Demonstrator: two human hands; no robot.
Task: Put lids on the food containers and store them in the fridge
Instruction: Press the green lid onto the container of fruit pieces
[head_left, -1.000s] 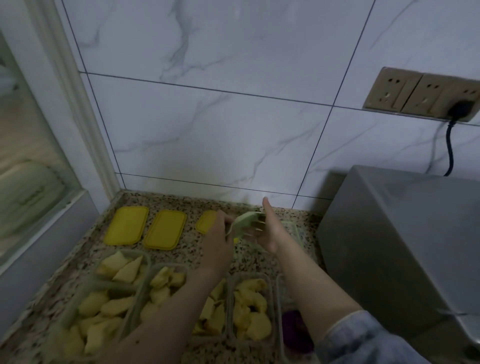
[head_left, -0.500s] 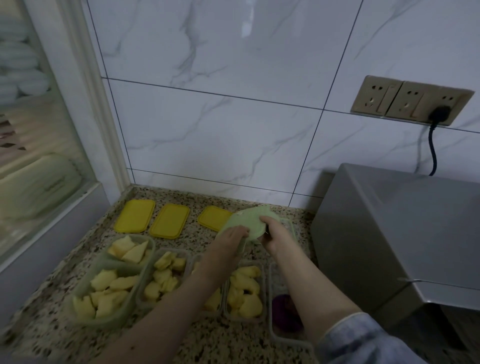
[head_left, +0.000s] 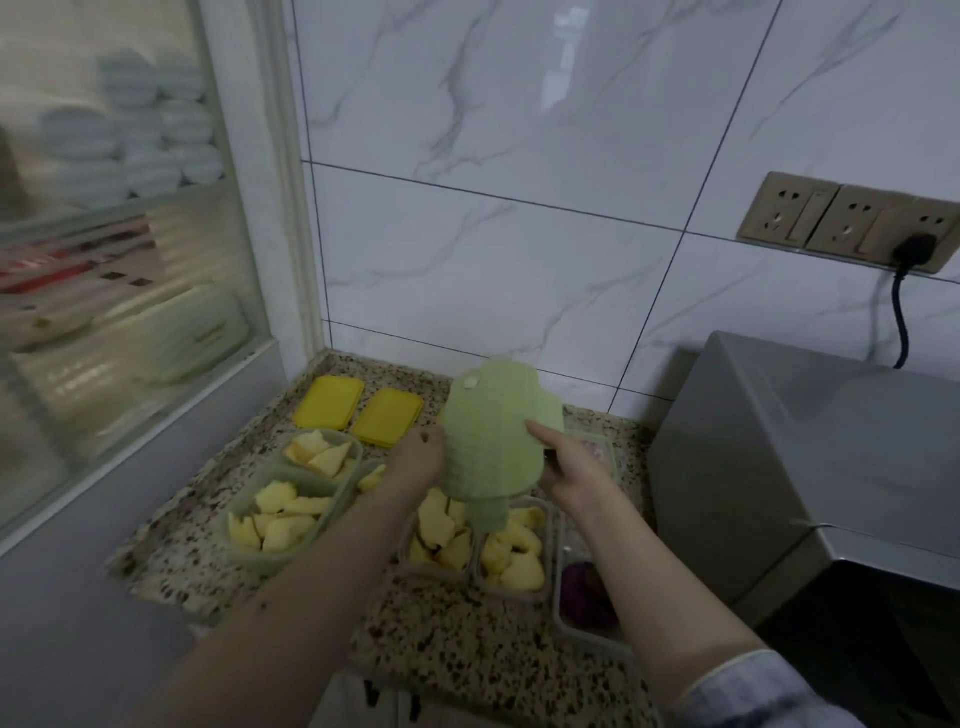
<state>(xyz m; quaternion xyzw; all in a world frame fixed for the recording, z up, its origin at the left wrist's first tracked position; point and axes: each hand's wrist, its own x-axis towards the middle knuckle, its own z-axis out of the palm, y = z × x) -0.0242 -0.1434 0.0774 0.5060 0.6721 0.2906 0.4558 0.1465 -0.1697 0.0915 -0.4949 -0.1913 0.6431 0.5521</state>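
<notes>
So both hands have the pale green lid (head_left: 493, 441) up in the air over the middle of the speckled counter (head_left: 457, 649), tilted nearly on edge with its waffle-textured face toward the camera. The left hand (head_left: 418, 460) grips its left edge, fingers curled behind where I can't see them. The right hand (head_left: 569, 470) pinches the right edge, one finger (head_left: 540, 434) lying straight across the face.

What matters for the next bit, I think: the lid's long axis runs up-and-down right now, with a tab hanging at the bottom, while the green container of yellow fruit chunks (head_left: 283, 514) sits down and to the left, long axis slanting toward the back wall. That seems the likely match by colour, though I can't be sure. So the lid probably needs to go flat, swing leftward and turn to line up. The left hand is the nearer one to it.

Two yellow lids (head_left: 358, 410) lie flat behind, and the clear containers (head_left: 511, 556) under the lid are uncovered too.
</notes>
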